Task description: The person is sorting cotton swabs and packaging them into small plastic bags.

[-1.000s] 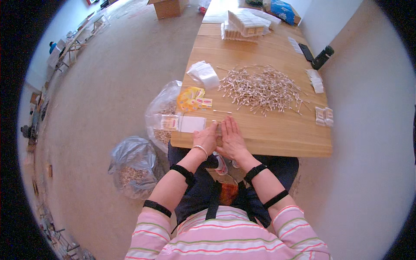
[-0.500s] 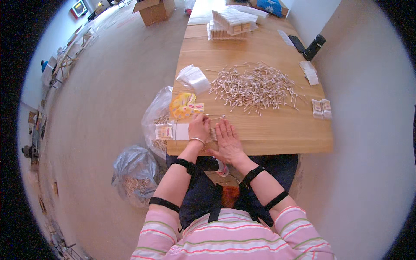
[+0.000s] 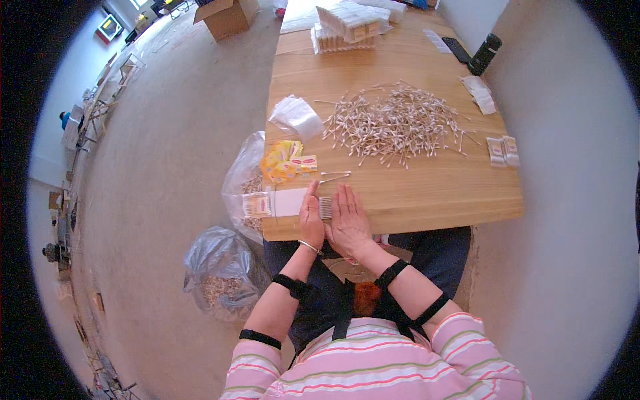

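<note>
Between my two hands a row of cotton swabs (image 3: 325, 208) lies side by side on the wooden table near its front edge. My left hand (image 3: 311, 217) stands on its edge along the row's left side, fingers straight. Flat at the right side rests my right hand (image 3: 349, 220), its fingers stretched out and pointing away from me. Just beyond the fingertips lie a few loose swabs (image 3: 335, 176). A white card strip (image 3: 289, 202) sits left of my left hand, with a packed bundle of swabs (image 3: 256, 205) at its end. Farther off spreads a large heap of swabs (image 3: 399, 125).
Yellow labels (image 3: 283, 160) and clear plastic sleeves (image 3: 295, 117) lie at the table's left. Stacked swab packs (image 3: 345, 33) are at the far end. Small packs (image 3: 503, 152) and a black bottle (image 3: 485, 55) stand by the right wall. Swab-filled bags (image 3: 220, 267) sit below left.
My left hand has gone from bent fingers over the row to straight fingers along its left side. The right hand stays flat beside the swabs. The view has shifted slightly.
</note>
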